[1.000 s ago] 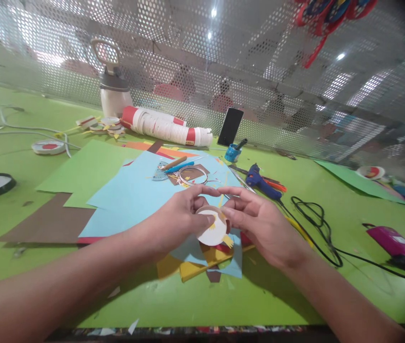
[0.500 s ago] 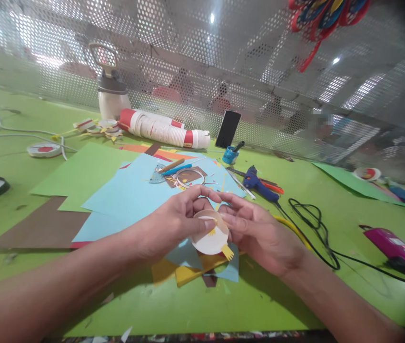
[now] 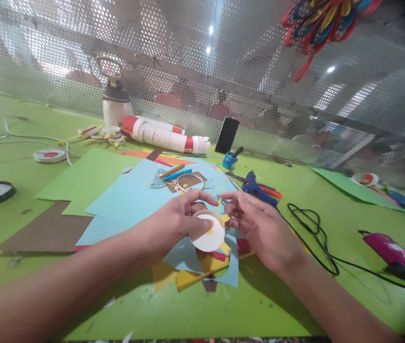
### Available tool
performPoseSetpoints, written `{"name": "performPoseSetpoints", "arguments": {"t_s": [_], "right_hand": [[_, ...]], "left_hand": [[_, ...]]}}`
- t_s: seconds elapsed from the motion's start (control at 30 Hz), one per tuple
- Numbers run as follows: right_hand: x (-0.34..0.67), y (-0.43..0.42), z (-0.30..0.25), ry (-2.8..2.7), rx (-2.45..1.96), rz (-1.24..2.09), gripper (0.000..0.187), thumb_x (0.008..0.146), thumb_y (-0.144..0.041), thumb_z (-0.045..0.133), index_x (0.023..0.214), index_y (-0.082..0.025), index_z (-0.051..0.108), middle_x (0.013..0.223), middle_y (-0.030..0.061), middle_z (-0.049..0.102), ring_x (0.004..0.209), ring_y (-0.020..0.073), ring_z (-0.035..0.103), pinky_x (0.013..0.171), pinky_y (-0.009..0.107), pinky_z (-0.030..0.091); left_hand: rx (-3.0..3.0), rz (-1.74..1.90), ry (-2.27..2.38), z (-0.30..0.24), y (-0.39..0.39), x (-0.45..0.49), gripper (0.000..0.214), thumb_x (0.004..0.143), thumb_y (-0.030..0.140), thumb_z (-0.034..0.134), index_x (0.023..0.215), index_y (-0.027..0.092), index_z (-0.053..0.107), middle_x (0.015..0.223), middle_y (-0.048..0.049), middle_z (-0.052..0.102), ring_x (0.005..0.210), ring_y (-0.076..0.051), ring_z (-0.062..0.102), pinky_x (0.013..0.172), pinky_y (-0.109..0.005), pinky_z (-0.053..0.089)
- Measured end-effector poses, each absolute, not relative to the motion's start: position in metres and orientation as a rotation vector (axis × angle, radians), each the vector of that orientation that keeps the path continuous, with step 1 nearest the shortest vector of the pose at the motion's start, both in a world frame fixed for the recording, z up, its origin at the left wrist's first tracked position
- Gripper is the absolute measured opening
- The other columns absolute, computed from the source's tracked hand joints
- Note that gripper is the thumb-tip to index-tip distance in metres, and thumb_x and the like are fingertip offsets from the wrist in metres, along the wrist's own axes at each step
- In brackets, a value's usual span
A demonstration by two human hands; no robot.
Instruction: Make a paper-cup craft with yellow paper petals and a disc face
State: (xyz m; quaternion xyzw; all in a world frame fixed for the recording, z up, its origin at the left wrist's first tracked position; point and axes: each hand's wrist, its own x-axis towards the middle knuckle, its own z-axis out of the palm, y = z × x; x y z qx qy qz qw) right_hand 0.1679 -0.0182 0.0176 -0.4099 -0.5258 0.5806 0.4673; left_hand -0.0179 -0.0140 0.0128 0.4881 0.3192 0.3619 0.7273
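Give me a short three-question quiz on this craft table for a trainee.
1. True or false: the left hand holds the white round piece, which has yellow paper strips on it.
2. What lies on the table just beyond the right hand? A) blue glue gun B) a hammer C) a red mug
3. Fill in: the stack of paper cups near the mesh wall lies on its ____.

Key: 1 true; 2 A; 3 side.
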Motion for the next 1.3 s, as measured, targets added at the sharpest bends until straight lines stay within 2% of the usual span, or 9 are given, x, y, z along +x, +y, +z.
{"name": "performPoseSetpoints", "arguments": {"t_s": [0.17,0.27,0.4,0.53,0.7,0.83,0.97,1.1,1.3], "right_hand": [[0.1699,-0.0269,0.0221,-1.649,-1.106,0.922,0.018,0.086,-0.033,0.059,0.098,-0.022,0.064,0.087,0.0027,0.062,0.08,0.0148,0.056,0.072,0.027,0.046],[0.1678,-0.0288,0.023,-1.81,-1.207,0.843,0.022,0.085,-0.036,0.058,0.101,-0.02,0.063,0.095,0.0058,0.064,0.086,0.0181,0.059,0.075,0.031,0.047],[0.165,-0.0266,0.0211,-1.886,-1.317,1.007,0.028,0.086,-0.04,0.056,0.103,-0.018,0.061,0.091,0.0062,0.065,0.081,0.0187,0.061,0.073,0.033,0.049],[0.1649,-0.0264,0.0204,-1.824,-1.334,1.152,0.031,0.085,-0.042,0.057,0.106,-0.02,0.057,0.085,0.0033,0.062,0.073,0.0157,0.06,0.061,0.028,0.048],[0.1641,-0.028,0.0211,-1.691,-1.295,1.331,0.025,0.083,-0.034,0.061,0.102,-0.019,0.053,0.074,0.0002,0.06,0.065,0.0141,0.061,0.056,0.026,0.048],[0.1625,-0.0282,0.0208,-1.586,-1.266,1.392,0.027,0.08,-0.031,0.063,0.101,-0.018,0.053,0.069,-0.0014,0.059,0.058,0.0122,0.059,0.052,0.025,0.046],[0.1638,-0.0254,0.0176,-1.462,-1.215,1.441,0.035,0.077,-0.032,0.068,0.106,-0.018,0.053,0.07,-0.0017,0.06,0.059,0.0114,0.059,0.054,0.024,0.046],[0.1658,-0.0217,0.0147,-1.306,-1.19,1.508,0.041,0.074,-0.031,0.071,0.108,-0.019,0.053,0.072,-0.0015,0.061,0.058,0.0106,0.058,0.056,0.024,0.046],[0.1646,-0.0196,0.0159,-1.163,-1.144,1.615,0.042,0.072,-0.029,0.073,0.107,-0.018,0.052,0.076,0.0009,0.063,0.06,0.0118,0.06,0.058,0.026,0.05]], "left_hand": [[1.179,0.804,0.862,0.013,-0.0123,-0.0152,0.039,0.069,0.015,0.059,0.106,0.017,0.047,0.073,0.0005,0.057,0.056,-0.012,0.054,0.051,-0.024,0.038],[1.268,0.784,0.893,0.0134,-0.0123,-0.0147,0.045,0.07,0.015,0.057,0.113,0.018,0.044,0.069,0.0028,0.053,0.056,-0.012,0.052,0.052,-0.024,0.037],[1.343,0.718,0.841,0.0131,-0.0128,-0.0141,0.046,0.074,0.015,0.054,0.118,0.017,0.041,0.068,0.0041,0.049,0.056,-0.011,0.049,0.052,-0.024,0.037],[1.381,0.681,0.806,0.0116,-0.0136,-0.0146,0.047,0.076,0.016,0.053,0.121,0.018,0.04,0.068,0.004,0.049,0.056,-0.011,0.048,0.051,-0.023,0.036],[1.386,0.676,0.819,0.0106,-0.0147,-0.015,0.05,0.077,0.014,0.055,0.125,0.019,0.041,0.066,0.005,0.046,0.054,-0.01,0.046,0.05,-0.022,0.034],[1.35,0.684,0.848,0.0107,-0.0142,-0.0141,0.048,0.078,0.017,0.057,0.124,0.02,0.044,0.07,0.0028,0.051,0.058,-0.011,0.052,0.052,-0.023,0.037],[1.247,0.695,0.868,0.012,-0.0137,-0.0142,0.048,0.078,0.024,0.059,0.123,0.02,0.044,0.076,-0.0017,0.058,0.064,-0.016,0.06,0.054,-0.026,0.041],[1.102,0.738,0.818,0.0113,-0.014,-0.0136,0.052,0.076,0.022,0.062,0.123,0.019,0.042,0.081,-0.0041,0.061,0.07,-0.019,0.063,0.06,-0.03,0.046],[1.044,0.755,0.828,0.0077,-0.0138,-0.0119,0.042,0.077,0.02,0.063,0.116,0.017,0.047,0.081,-0.0047,0.063,0.066,-0.017,0.062,0.06,-0.029,0.047]]}}
